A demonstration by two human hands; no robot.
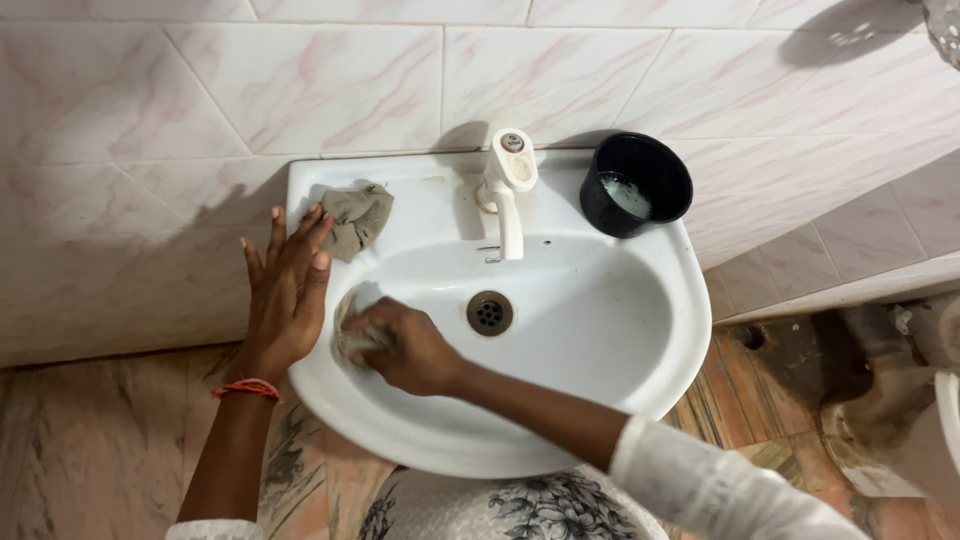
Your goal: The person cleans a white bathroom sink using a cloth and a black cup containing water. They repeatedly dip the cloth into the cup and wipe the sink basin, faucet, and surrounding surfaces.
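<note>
The right hand (pixel 400 345) grasps a scrubber (pixel 352 335) and presses it to the inner left wall of the sink (pixel 600 320). The left hand (pixel 288 290) lies flat and released on the sink's left rim (fingers spread), just beside a crumpled rag (pixel 358 218). A black bowl (pixel 636 184) sits right of the tap (pixel 508 190).

Tap (pixel 508 190) behind the drain (pixel 490 312) in the basin (pixel 600 330), cloth (pixel 357 218) on the rim left — bucket (pixel 637 184) on it right.

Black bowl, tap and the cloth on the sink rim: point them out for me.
Black bowl (pixel 662 165): head view, on its inner back wall.
Tap (pixel 510 225): head view, on the spout.
Cloth (pixel 358 218): head view, on its crumpled middle.
</note>
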